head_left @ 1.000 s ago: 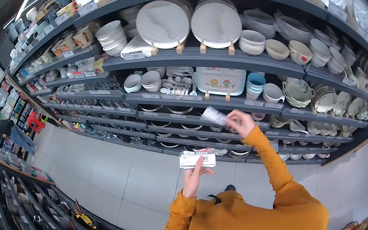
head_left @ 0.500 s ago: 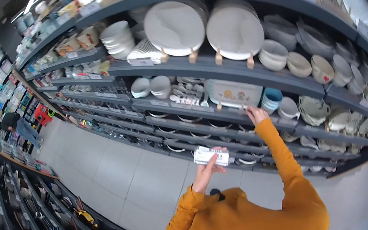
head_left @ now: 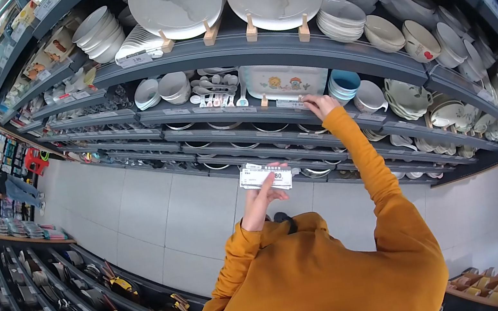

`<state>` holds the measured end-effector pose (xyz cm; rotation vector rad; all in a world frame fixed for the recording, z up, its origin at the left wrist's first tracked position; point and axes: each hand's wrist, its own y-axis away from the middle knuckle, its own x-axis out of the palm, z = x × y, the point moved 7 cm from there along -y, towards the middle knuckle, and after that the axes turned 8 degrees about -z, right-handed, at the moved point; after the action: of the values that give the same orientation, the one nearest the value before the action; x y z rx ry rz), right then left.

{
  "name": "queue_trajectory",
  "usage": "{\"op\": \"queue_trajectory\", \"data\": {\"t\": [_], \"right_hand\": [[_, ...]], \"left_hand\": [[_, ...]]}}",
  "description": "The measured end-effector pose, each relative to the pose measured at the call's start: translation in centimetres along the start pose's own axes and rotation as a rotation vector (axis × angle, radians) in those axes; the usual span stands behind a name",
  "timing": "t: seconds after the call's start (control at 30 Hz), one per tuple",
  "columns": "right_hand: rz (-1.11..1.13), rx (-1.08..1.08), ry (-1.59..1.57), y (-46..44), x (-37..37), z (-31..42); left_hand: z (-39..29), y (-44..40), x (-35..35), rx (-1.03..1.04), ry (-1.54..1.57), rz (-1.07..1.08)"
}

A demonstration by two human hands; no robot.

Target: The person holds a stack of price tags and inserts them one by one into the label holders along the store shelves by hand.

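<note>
My left hand (head_left: 259, 202) grips a small stack of white printed price labels (head_left: 265, 177), thumb across the front, held over the aisle in front of my body. My right hand (head_left: 322, 105) reaches to the front edge of a shelf. Its fingertips are pinched at the right end of a shelf price label (head_left: 289, 103) in the edge strip. Just behind that label, a rectangular tray (head_left: 286, 79) with cartoon figures leans upright against a small wooden stand (head_left: 264, 100). Blue bowls (head_left: 344, 83) are stacked to the right of the tray.
Large white plates (head_left: 176, 1) stand on the shelf above, with stacked bowls (head_left: 341, 18) beside them. Patterned spoons (head_left: 216, 89) lie left of the tray. A low rack of kitchen tools (head_left: 119, 283) lines the aisle's other side. Another person (head_left: 13, 188) is far left, near a red stool (head_left: 36, 161).
The view has shifted, so the shelves sit higher and larger in it. My right hand stays at the shelf edge by the tray; my left hand still holds the labels.
</note>
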<state>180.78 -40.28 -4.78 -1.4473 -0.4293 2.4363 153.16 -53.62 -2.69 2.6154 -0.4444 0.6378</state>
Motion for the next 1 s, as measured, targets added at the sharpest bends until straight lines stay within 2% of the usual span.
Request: {"op": "queue_trajectory", "data": {"t": [0.27, 0.37, 0.47, 0.57, 0.73, 0.83, 0.9, 0.97, 1.0], "right_hand": [[0.06, 0.033, -0.064, -0.6, 0.7, 0.6], [0.016, -0.105, -0.03, -0.7, 1.1, 1.5], [0.003, -0.105, 0.083, -0.3, 2.1, 1.4], [-0.054, -0.02, 0.047, 0.3, 0.5, 3.2], [-0.126, -0.079, 0.091, 1.0, 1.0, 3.1], [-0.245, -0.164, 0.05, 1.7, -0.5, 6.2], [-0.276, -0.123, -0.054, 2.7, -2.1, 10.2], [-0.214, -0.044, -0.375, 3.9, -3.3, 14.8], [-0.139, 0.069, -0.597, 4.7, -3.2, 17.0]], "left_hand": [[-0.9, 0.0, -0.9, -0.01, 0.015, -0.03], [-1.0, 0.2, -1.5, -0.017, 0.026, -0.046], [-1.2, 0.4, -2.3, -0.026, 0.042, -0.061], [-2.3, 1.1, -2.5, 0.023, 0.025, -0.082], [-3.2, 1.5, -3.3, 0.032, 0.03, -0.04], [-4.5, 1.7, -3.7, 0.095, 0.009, -0.042], [-5.7, 2.1, -4.4, 0.151, -0.006, -0.051], [-7.0, 2.3, -4.7, 0.195, -0.022, -0.039], [-7.8, 2.6, -4.8, 0.208, -0.022, -0.04]]}}
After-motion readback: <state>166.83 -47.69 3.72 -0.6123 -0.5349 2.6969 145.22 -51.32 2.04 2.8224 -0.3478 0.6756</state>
